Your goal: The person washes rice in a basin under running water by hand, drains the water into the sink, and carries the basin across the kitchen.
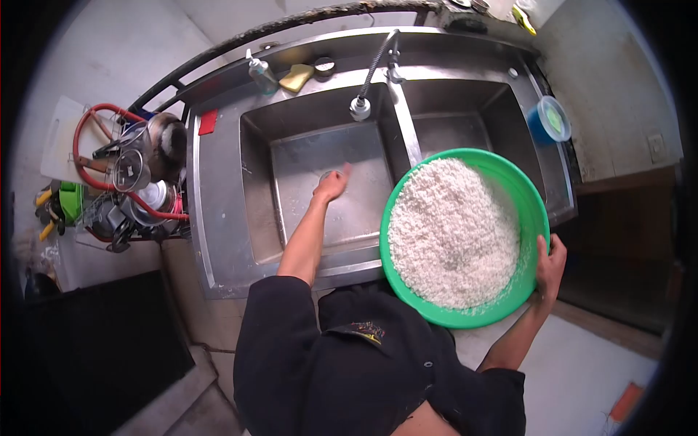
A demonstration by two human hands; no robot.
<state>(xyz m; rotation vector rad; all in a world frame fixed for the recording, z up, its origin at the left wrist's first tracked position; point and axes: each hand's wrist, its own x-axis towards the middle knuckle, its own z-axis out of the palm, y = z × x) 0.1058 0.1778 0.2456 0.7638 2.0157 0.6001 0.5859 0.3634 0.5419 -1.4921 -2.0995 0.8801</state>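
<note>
My right hand (pixel 550 267) is closed on the right rim of a wide green basin (pixel 534 185). White, crumbly, grain-like stuff (pixel 454 232) fills much of the basin, heaped toward its left side. The basin rests at the front of the right sink bowl (pixel 447 109) and overhangs the counter edge near my body. My left hand (pixel 332 185) is over the left sink bowl (pixel 327 149), close to the drain. One digit there points up and is smeared by motion. The other fingers are partly hidden, so what they hold, if anything, cannot be seen.
A spring-hose faucet (pixel 361 107) hangs over the left bowl. Behind it stand a soap bottle (pixel 260 73), a yellow sponge (pixel 297 77) and a small round container (pixel 324 67). A blue tub (pixel 549 120) sits at the right. A dish rack (pixel 131 174) with utensils is at the left.
</note>
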